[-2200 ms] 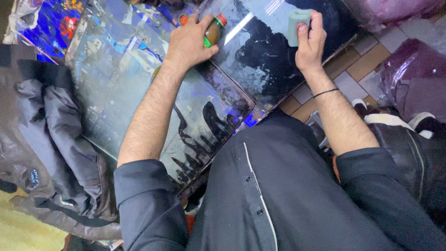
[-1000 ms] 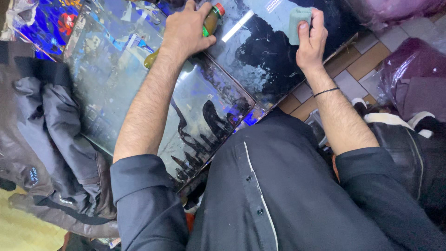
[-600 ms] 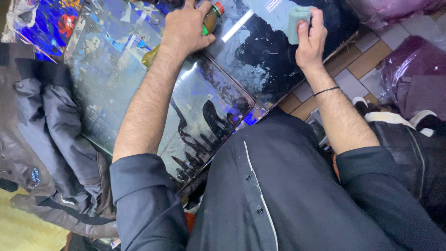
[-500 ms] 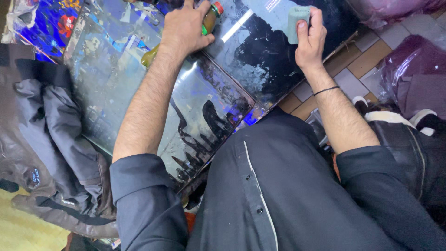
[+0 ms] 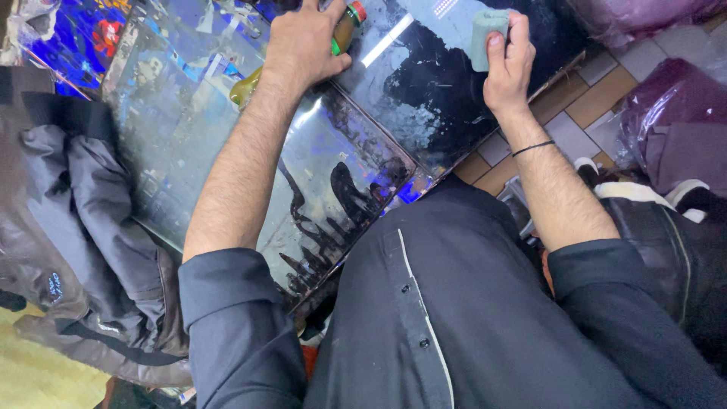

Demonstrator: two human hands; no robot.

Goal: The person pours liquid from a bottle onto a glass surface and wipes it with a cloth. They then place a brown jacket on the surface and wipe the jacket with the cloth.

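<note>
Seen from above, a person in a dark shirt leans over a glossy painted panel (image 5: 424, 98) lying flat, with blue and black shapes across it. The left hand (image 5: 307, 42) has its fingers clamped around a small brown bottle (image 5: 346, 24) with a red and green cap that pokes out beyond the fingertips. The right hand (image 5: 509, 64) has its fingers closed on a pale green sponge (image 5: 485, 34), pressed against the panel's dark upper area. A grey jacket (image 5: 91, 227) lies well outside the left hand.
</note>
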